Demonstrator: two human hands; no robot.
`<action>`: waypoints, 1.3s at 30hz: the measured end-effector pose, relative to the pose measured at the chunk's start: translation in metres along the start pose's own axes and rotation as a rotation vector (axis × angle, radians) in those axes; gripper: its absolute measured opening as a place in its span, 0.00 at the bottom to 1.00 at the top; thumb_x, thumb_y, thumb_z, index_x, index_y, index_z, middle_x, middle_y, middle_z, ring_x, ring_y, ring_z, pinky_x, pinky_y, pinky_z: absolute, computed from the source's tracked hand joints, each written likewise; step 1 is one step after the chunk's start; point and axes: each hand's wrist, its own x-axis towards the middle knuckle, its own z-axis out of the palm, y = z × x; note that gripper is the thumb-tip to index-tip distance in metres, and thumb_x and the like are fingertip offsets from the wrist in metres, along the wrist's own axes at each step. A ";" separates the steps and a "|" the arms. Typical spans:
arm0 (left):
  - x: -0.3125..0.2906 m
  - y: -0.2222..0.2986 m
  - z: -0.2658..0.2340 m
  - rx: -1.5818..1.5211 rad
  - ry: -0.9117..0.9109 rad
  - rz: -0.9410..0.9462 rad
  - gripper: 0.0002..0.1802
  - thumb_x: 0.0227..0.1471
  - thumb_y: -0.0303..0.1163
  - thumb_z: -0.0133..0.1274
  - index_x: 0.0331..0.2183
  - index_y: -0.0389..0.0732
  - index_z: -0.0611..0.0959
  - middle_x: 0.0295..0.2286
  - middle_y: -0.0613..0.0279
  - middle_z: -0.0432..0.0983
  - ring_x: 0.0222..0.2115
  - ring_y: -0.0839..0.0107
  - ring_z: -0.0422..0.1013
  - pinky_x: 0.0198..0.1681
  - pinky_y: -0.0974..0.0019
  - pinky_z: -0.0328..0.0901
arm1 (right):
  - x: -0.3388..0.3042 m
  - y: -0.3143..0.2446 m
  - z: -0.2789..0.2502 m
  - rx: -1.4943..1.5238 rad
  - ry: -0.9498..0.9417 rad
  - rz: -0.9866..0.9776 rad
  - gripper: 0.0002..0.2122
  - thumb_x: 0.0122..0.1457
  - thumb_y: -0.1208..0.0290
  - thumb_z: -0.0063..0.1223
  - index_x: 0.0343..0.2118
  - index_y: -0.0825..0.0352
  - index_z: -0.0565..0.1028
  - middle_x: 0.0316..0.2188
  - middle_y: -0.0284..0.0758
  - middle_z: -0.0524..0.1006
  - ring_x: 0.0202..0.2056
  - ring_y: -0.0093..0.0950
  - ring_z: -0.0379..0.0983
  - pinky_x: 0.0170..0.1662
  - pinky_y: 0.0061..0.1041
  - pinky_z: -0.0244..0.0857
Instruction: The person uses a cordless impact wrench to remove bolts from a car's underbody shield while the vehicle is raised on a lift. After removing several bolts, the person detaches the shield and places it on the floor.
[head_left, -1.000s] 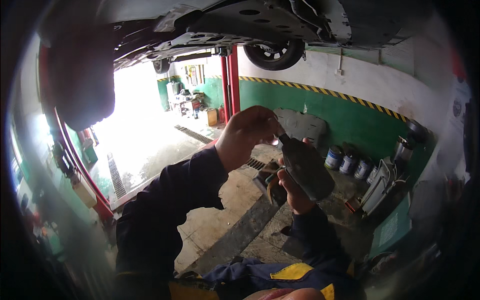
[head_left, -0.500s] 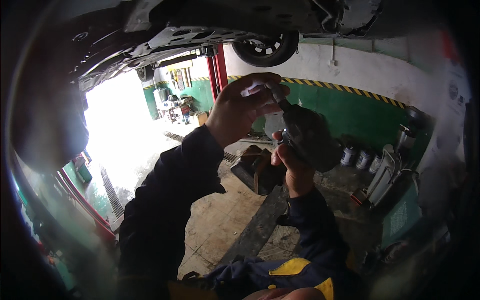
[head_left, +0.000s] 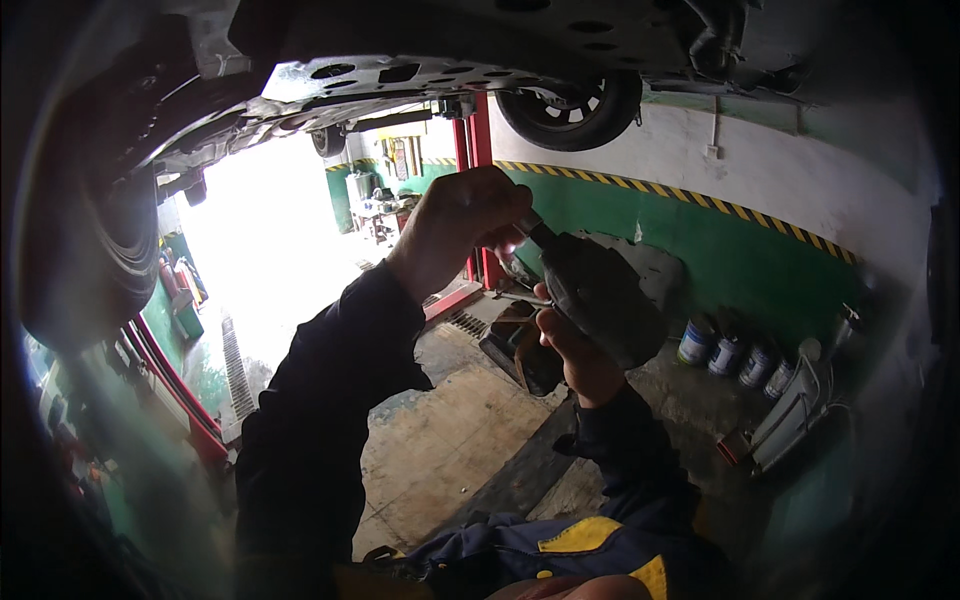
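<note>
The tool (head_left: 605,300) sits at three o'clock from centre, its tip (head_left: 540,234) toward ten. The right hand (head_left: 583,366) has its grip wrapped round it; the left hand (head_left: 458,222) pinches the tip narrowly. A wheel (head_left: 570,115) hangs at one o'clock

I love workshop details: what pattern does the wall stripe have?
The wall stripe has diagonal yellow-and-black bands, best seen in the head view.

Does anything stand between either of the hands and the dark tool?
Nothing visible does: the right hand holds the dark tool directly, and the left hand meets its narrow tip.
</note>
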 end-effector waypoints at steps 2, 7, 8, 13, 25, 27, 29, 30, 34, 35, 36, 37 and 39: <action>0.007 -0.005 -0.001 0.161 0.003 0.009 0.12 0.64 0.35 0.54 0.33 0.36 0.80 0.25 0.63 0.77 0.24 0.74 0.75 0.30 0.70 0.70 | 0.006 0.015 -0.010 -0.099 -0.023 -0.057 0.37 0.60 0.67 0.67 0.69 0.62 0.59 0.46 0.37 0.79 0.31 0.18 0.73 0.33 0.18 0.69; 0.028 -0.020 -0.015 0.997 -0.033 0.512 0.15 0.66 0.37 0.54 0.45 0.34 0.82 0.24 0.65 0.78 0.20 0.76 0.72 0.25 0.70 0.70 | 0.013 0.019 -0.018 -0.073 -0.061 0.004 0.42 0.58 0.68 0.68 0.71 0.62 0.54 0.49 0.37 0.77 0.38 0.20 0.73 0.39 0.19 0.68; 0.032 -0.022 -0.017 1.211 -0.101 0.782 0.16 0.67 0.37 0.53 0.46 0.34 0.82 0.24 0.65 0.78 0.20 0.75 0.72 0.24 0.69 0.70 | 0.014 0.015 -0.019 -0.010 -0.059 0.017 0.41 0.58 0.69 0.68 0.71 0.63 0.55 0.52 0.38 0.75 0.43 0.22 0.72 0.44 0.22 0.67; 0.032 -0.017 -0.022 0.714 -0.188 0.342 0.13 0.66 0.32 0.53 0.48 0.34 0.80 0.25 0.63 0.79 0.24 0.72 0.77 0.28 0.68 0.74 | 0.020 0.000 -0.015 0.160 -0.068 -0.046 0.40 0.60 0.76 0.64 0.70 0.68 0.52 0.62 0.41 0.67 0.60 0.29 0.68 0.63 0.30 0.63; 0.007 -0.005 -0.022 0.476 -0.173 0.427 0.13 0.56 0.22 0.60 0.45 0.35 0.83 0.37 0.59 0.83 0.37 0.71 0.80 0.44 0.65 0.75 | 0.004 -0.015 0.004 0.377 0.017 0.151 0.22 0.61 0.69 0.66 0.56 0.67 0.74 0.46 0.33 0.81 0.29 0.15 0.71 0.32 0.20 0.68; 0.003 -0.003 -0.023 0.475 -0.169 0.421 0.14 0.56 0.21 0.61 0.45 0.35 0.84 0.36 0.59 0.83 0.36 0.71 0.80 0.44 0.66 0.75 | 0.005 -0.021 0.006 0.416 0.004 0.175 0.22 0.60 0.70 0.66 0.57 0.67 0.73 0.46 0.34 0.81 0.29 0.16 0.71 0.32 0.20 0.68; 0.000 0.000 -0.023 0.450 -0.162 0.396 0.13 0.56 0.19 0.60 0.45 0.34 0.84 0.36 0.58 0.83 0.36 0.71 0.80 0.44 0.66 0.74 | 0.006 -0.027 0.007 0.442 0.003 0.217 0.22 0.59 0.72 0.66 0.56 0.69 0.73 0.44 0.37 0.80 0.28 0.18 0.72 0.31 0.21 0.69; -0.001 0.003 -0.024 0.441 -0.178 0.355 0.12 0.58 0.22 0.59 0.45 0.36 0.84 0.36 0.59 0.84 0.35 0.72 0.80 0.42 0.67 0.75 | 0.006 -0.030 0.008 0.443 0.009 0.241 0.23 0.58 0.73 0.65 0.55 0.71 0.72 0.43 0.39 0.79 0.26 0.20 0.72 0.30 0.22 0.69; -0.002 0.015 -0.030 0.501 -0.213 0.211 0.08 0.64 0.30 0.55 0.42 0.38 0.84 0.35 0.62 0.84 0.29 0.74 0.80 0.35 0.68 0.76 | 0.005 -0.036 0.010 0.436 0.034 0.279 0.28 0.57 0.70 0.68 0.59 0.71 0.69 0.42 0.41 0.78 0.26 0.21 0.72 0.29 0.22 0.69; -0.002 0.017 -0.032 0.542 -0.204 0.174 0.09 0.65 0.31 0.54 0.41 0.38 0.84 0.34 0.62 0.84 0.28 0.75 0.80 0.32 0.69 0.75 | 0.005 -0.036 0.011 0.408 0.031 0.251 0.30 0.57 0.69 0.68 0.60 0.69 0.68 0.42 0.40 0.78 0.26 0.21 0.72 0.30 0.22 0.69; -0.002 0.019 -0.034 0.569 -0.215 0.143 0.08 0.65 0.31 0.54 0.40 0.37 0.84 0.34 0.61 0.84 0.27 0.75 0.80 0.31 0.69 0.75 | 0.005 -0.035 0.011 0.397 0.023 0.230 0.32 0.57 0.67 0.69 0.62 0.68 0.67 0.42 0.40 0.78 0.27 0.20 0.72 0.30 0.21 0.69; -0.001 0.019 -0.035 0.595 -0.226 0.113 0.08 0.65 0.30 0.54 0.39 0.37 0.84 0.33 0.61 0.83 0.27 0.76 0.80 0.30 0.70 0.75 | 0.006 -0.033 0.011 0.394 0.008 0.204 0.33 0.57 0.65 0.70 0.64 0.67 0.66 0.42 0.39 0.78 0.27 0.19 0.72 0.30 0.21 0.69; -0.001 0.017 -0.036 0.739 -0.239 0.207 0.09 0.65 0.29 0.52 0.38 0.36 0.84 0.30 0.58 0.82 0.28 0.73 0.80 0.29 0.69 0.75 | 0.008 -0.028 0.011 0.225 -0.002 0.127 0.36 0.57 0.63 0.71 0.65 0.65 0.64 0.43 0.37 0.79 0.27 0.18 0.71 0.30 0.20 0.68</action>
